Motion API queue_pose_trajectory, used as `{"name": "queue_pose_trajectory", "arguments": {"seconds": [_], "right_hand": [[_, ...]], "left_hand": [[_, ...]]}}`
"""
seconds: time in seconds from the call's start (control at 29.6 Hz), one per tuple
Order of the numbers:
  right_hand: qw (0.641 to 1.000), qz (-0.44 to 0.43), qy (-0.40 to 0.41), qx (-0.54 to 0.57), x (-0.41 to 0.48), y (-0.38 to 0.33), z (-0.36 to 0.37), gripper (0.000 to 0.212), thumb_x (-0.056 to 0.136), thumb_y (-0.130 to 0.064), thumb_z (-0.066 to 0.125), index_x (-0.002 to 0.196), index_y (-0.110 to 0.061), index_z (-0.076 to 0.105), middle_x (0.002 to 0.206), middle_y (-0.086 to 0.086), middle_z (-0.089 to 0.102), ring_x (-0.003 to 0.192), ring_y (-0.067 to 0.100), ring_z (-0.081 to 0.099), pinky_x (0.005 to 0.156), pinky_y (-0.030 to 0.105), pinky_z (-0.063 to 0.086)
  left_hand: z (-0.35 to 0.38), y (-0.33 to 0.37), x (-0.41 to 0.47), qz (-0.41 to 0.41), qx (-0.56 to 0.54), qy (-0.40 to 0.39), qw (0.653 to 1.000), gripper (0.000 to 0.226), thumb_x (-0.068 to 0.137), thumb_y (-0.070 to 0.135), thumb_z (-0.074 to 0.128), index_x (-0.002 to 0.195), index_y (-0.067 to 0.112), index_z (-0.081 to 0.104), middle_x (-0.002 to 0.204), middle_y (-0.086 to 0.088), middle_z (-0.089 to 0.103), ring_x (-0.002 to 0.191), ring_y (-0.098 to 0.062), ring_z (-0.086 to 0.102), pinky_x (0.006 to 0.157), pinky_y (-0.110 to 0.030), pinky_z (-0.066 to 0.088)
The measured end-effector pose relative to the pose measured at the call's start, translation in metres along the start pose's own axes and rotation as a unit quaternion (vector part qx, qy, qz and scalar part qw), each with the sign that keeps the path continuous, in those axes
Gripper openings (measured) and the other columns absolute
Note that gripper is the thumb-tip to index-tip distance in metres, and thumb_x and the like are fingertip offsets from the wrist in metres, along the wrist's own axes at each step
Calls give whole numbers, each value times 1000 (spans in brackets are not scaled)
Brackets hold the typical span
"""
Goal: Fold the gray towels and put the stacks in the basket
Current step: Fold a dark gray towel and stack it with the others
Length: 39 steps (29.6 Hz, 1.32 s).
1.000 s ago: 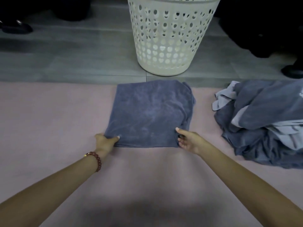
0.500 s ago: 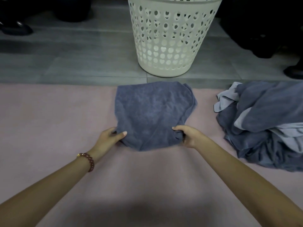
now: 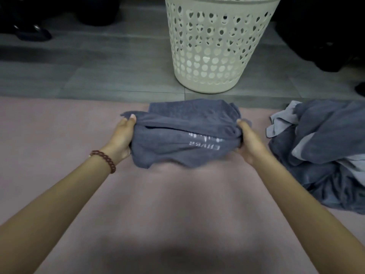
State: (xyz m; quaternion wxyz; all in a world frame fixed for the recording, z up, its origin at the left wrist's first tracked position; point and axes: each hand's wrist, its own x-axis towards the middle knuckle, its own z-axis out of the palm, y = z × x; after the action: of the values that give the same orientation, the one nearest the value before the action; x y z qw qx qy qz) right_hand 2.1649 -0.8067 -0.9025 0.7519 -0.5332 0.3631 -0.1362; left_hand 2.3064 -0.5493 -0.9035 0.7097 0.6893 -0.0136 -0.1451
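Observation:
A folded gray towel (image 3: 183,133) is lifted off the pink surface between my two hands, its near edge sagging and white lettering showing on its underside. My left hand (image 3: 122,135), with a bead bracelet on the wrist, grips the towel's left side. My right hand (image 3: 249,141) grips its right side. The cream perforated basket (image 3: 217,56) stands on the gray floor just beyond the towel. A loose pile of gray towels (image 3: 324,147) lies to the right of my right hand.
The pink mat (image 3: 59,145) covers the near area and ends at the gray tiled floor (image 3: 98,76). Dark shoes (image 3: 31,32) sit at the far left, and dark shapes fill the far right corner.
Both hands gripped the flat towel's near corners, then lifted it off the mat and forward toward the basket, so its underside now shows.

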Motion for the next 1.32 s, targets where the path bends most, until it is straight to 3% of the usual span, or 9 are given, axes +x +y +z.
{"name": "queue_pose_trajectory", "arguments": {"seconds": [0.14, 0.2, 0.3, 0.41, 0.61, 0.81, 1.05, 1.22, 1.32], "right_hand": [[967, -37, 24, -253, -5, -31, -2, 25, 94, -30, 53, 73, -16, 50, 47, 1, 42, 27, 5, 33, 35, 10, 29], [912, 56, -26, -405, -5, -19, -8, 27, 92, -29, 58, 72, -14, 47, 57, 6, 42, 34, 9, 36, 35, 12, 31], [790, 169, -84, -583, -16, 24, -32, 32, 86, -38, 64, 88, -11, 47, 70, 6, 52, 54, 17, 49, 43, 23, 41], [830, 168, -88, -525, -37, 69, -65, 50, 80, -39, 70, 112, -18, 39, 96, 4, 56, 79, 20, 57, 55, 25, 45], [780, 115, 104, -606, -64, 110, -119, 60, 76, -43, 70, 112, 1, 51, 115, 18, 55, 103, 32, 56, 79, 33, 47], [781, 70, 83, -615, -86, 112, -110, 26, 92, -21, 52, 96, 3, 61, 97, 20, 66, 91, 34, 62, 66, 29, 39], [896, -180, 195, -355, -114, 77, -91, 6, 97, -9, 44, 100, -11, 39, 62, -1, 43, 56, 12, 43, 48, 11, 34], [790, -161, 118, -580, -128, 111, -128, 32, 96, -9, 42, 127, -14, 47, 70, 9, 57, 63, 32, 55, 58, 34, 37], [764, -90, 84, -633, -132, 138, -142, 36, 95, -10, 41, 131, -16, 49, 107, 20, 63, 85, 39, 61, 69, 38, 43]], "left_hand": [[-17, -21, -2, -62, 163, -25, 984, 21, 100, 14, 41, 101, 5, 60, 104, -12, 63, 90, -20, 63, 79, -23, 51], [-31, -53, -9, -74, 240, -5, 968, 26, 97, 12, 46, 113, -3, 59, 110, -14, 61, 100, -25, 58, 90, -32, 46], [-47, -97, -34, -89, 318, 0, 944, 17, 92, 9, 55, 96, -5, 63, 86, -12, 61, 81, -18, 57, 68, -25, 40], [-60, -124, -63, -68, 370, -35, 926, 25, 86, 9, 63, 64, 1, 54, 58, -4, 53, 53, -12, 49, 45, -20, 32], [-71, -131, -96, -26, 379, -35, 925, 15, 85, 11, 66, 85, 4, 52, 78, -9, 58, 72, -25, 54, 64, -35, 41], [-55, -122, -107, 30, 245, -22, 969, 24, 89, -7, 51, 99, 11, 37, 82, -1, 50, 72, -18, 49, 61, -30, 42], [-70, -91, -110, 205, 340, 25, 917, 32, 87, -15, 43, 92, 11, 60, 94, -11, 55, 91, -17, 47, 80, -13, 35], [-88, -119, -133, 142, 413, -48, 898, 26, 83, -16, 52, 98, -2, 68, 97, -22, 63, 92, -30, 56, 85, -22, 37], [-94, -138, -143, 73, 434, -66, 896, 21, 83, -8, 59, 100, 3, 65, 96, -19, 61, 88, -31, 58, 85, -32, 43]]}}
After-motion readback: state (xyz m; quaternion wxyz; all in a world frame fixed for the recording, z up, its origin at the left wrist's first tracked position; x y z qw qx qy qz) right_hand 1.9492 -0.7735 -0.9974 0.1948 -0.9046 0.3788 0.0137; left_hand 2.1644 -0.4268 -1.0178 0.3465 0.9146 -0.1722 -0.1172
